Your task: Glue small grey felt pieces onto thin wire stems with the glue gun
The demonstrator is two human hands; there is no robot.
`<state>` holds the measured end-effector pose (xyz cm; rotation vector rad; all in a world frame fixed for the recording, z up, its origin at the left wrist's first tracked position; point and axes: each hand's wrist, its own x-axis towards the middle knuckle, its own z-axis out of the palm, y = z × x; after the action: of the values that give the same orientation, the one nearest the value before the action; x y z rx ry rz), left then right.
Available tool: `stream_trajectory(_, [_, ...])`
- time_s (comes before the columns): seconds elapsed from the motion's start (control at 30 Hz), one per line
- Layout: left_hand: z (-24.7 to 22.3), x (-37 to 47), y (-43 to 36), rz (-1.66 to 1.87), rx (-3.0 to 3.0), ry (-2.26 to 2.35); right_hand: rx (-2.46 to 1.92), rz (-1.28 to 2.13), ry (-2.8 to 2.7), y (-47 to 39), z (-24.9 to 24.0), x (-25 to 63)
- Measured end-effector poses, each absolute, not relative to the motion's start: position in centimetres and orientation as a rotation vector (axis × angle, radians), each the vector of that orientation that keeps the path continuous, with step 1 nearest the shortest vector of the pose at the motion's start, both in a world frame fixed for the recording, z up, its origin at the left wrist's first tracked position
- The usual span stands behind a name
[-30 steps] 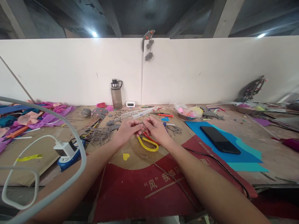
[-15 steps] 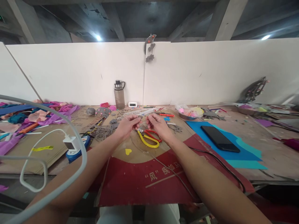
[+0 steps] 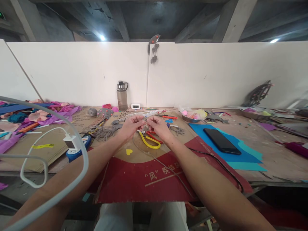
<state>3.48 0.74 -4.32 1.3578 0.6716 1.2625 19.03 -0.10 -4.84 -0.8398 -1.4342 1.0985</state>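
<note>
My left hand point(image 3: 133, 126) and my right hand point(image 3: 157, 126) are almost fingertip to fingertip above the cardboard. Both are closed in a pinch; what lies between the fingers is too small to make out. Just below them lie yellow-handled pliers point(image 3: 149, 143) and a red-handled tool point(image 3: 157, 138), partly hidden by my right hand. A thin grey strand point(image 3: 157, 160) runs from near the hands down across the red cardboard point(image 3: 125, 186). Left of my left hand is a tangle of grey yarn point(image 3: 104, 132). A yellow paper heart point(image 3: 129, 151) lies nearer to me.
A bottle point(image 3: 122, 96) and small white clock point(image 3: 135, 106) stand by the white partition. On the right, a black phone point(image 3: 221, 141) rests on blue sheets point(image 3: 245, 157). A white cable point(image 3: 84, 160) loops across the left, near a blue device point(image 3: 78, 150). Colourful scraps point(image 3: 40, 115) cover the far left.
My hands have come closer together, the right one shifting left. The view has shifted slightly.
</note>
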Motion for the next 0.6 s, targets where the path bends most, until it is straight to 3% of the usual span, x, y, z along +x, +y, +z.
stream_trajectory(0.23, [-4.52,3.27,1.14,1.305,1.324,0.651,-0.793,1.221,-1.376,0.81,-5.78,19.20])
stream_trajectory(0.6, [-4.15,3.33,0.54,1.207,1.359,0.638,-0.742,0.666,-1.603,0.30,-5.11,19.41])
